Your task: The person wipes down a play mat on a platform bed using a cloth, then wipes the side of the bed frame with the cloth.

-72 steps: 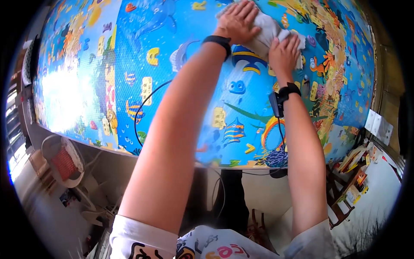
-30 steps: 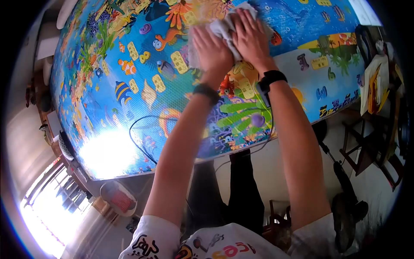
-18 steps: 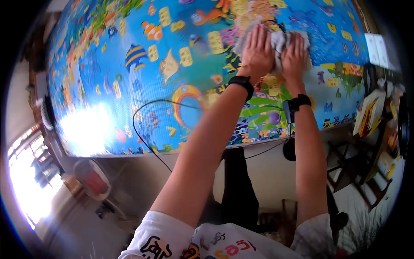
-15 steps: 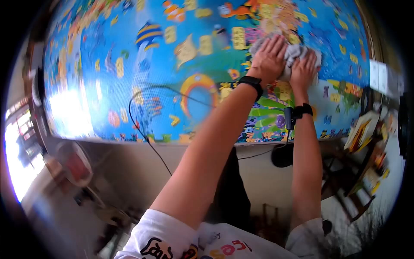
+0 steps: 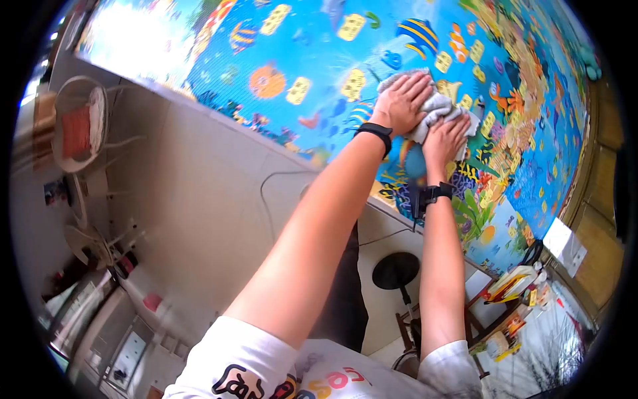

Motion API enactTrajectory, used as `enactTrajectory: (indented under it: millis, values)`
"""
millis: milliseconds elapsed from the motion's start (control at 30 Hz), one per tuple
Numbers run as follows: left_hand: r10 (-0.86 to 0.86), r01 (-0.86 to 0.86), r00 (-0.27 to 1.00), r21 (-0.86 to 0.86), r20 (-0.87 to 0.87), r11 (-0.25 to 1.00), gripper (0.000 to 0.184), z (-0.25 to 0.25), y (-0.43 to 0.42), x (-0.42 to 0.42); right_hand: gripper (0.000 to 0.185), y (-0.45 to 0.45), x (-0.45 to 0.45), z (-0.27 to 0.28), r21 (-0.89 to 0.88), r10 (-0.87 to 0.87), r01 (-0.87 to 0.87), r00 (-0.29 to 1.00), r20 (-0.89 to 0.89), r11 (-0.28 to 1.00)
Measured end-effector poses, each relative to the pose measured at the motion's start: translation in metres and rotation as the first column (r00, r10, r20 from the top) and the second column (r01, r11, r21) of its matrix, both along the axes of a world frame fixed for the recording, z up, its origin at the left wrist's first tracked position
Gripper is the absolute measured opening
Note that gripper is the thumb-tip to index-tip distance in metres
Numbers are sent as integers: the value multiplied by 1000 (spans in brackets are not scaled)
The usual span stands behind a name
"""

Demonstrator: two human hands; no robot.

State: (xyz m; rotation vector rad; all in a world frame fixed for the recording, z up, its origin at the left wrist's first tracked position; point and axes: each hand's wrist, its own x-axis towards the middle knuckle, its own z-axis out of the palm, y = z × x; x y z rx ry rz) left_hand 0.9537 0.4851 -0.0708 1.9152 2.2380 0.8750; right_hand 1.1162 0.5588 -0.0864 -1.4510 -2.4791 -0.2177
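My left hand point(image 5: 400, 108) lies flat on a crumpled grey cloth point(image 5: 435, 106), fingers stretched forward over it. Beside it, to the right, my right hand point(image 5: 445, 141) presses on the cloth's near right part with its fingers extended. The cloth bunches up between the two hands. Beneath it is a tabletop point(image 5: 325, 110) covered with a bright blue sea-life print of fish, coral and yellow labels. Each wrist wears a black band, and a small dark device hangs at the right one.
A round black stool point(image 5: 396, 270) stands below the table edge. At the right are a white box-like object point(image 5: 565, 241) and a side table piled with papers and small items. A chair with a red cushion point(image 5: 76, 133) is at far left. A thin cable hangs by the edge.
The view has turned and shifted along the table toward the left. Both hands and the cloth now lie over a different part of the print, near the striped blue fish.
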Motion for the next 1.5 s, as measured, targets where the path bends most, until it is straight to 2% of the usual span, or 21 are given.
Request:
enactTrajectory:
  millis: [67,233,333,400,467,533,567,667,700,800,867,1000,1067,1233,1333,1500]
  values:
    - [63,-63,998,-6,-28,998,64,2,-35,-31,66,-25,-38,-1,4,54,-54,998,33,999]
    - [205,-205,978,2,-40,979,64,13,-127,-86,65,-103,-112,16,-95,253,-254,967,-25,963]
    - [271,-276,956,-34,-116,961,65,20,-174,-99,64,-148,-134,20,-94,356,-364,930,-91,927]
    - [322,-328,943,-66,-86,942,65,23,-199,-92,66,-170,-135,19,-118,394,-402,915,-88,908]
    - [347,-356,933,-96,-100,930,64,27,-218,-83,60,-186,-130,25,-116,432,-450,889,-151,885]
    - [365,-380,923,-147,-121,913,63,33,-231,-69,61,-195,-116,35,-170,496,-536,838,-228,827]
    - [368,-387,920,-173,-131,906,62,34,-236,-60,61,-196,-106,33,-159,534,-563,824,-191,811]
    - [346,-391,916,-255,-202,884,60,34,-244,-24,63,-190,-73,27,-191,607,-685,718,-341,703]
    - [339,-381,921,-264,-189,886,61,35,-244,-7,63,-182,-59,36,-193,640,-717,689,-340,669]
    - [288,-330,941,-283,-181,901,62,37,-221,47,62,-162,-8,42,-198,603,-687,715,-354,699]
    - [234,-290,949,-293,-211,911,61,35,-199,85,61,-145,38,44,-242,528,-622,770,-357,744]
    - [92,-130,986,-301,-136,945,62,35,-143,170,61,-105,143,53,-281,367,-470,862,-349,837]
    - [-32,-2,996,-373,-83,928,61,40,-116,214,60,-92,198,55,-299,279,-360,918,-282,883]
    - [-221,217,975,-258,16,941,63,50,-62,317,63,-77,327,63,-340,55,-100,989,-138,935]
    - [-309,302,951,-242,10,922,66,48,-39,336,64,-71,359,65,-342,36,-78,991,-127,936]
    - [-410,394,912,-230,-26,890,67,46,2,318,65,-37,349,60,-323,52,-107,983,-175,940]
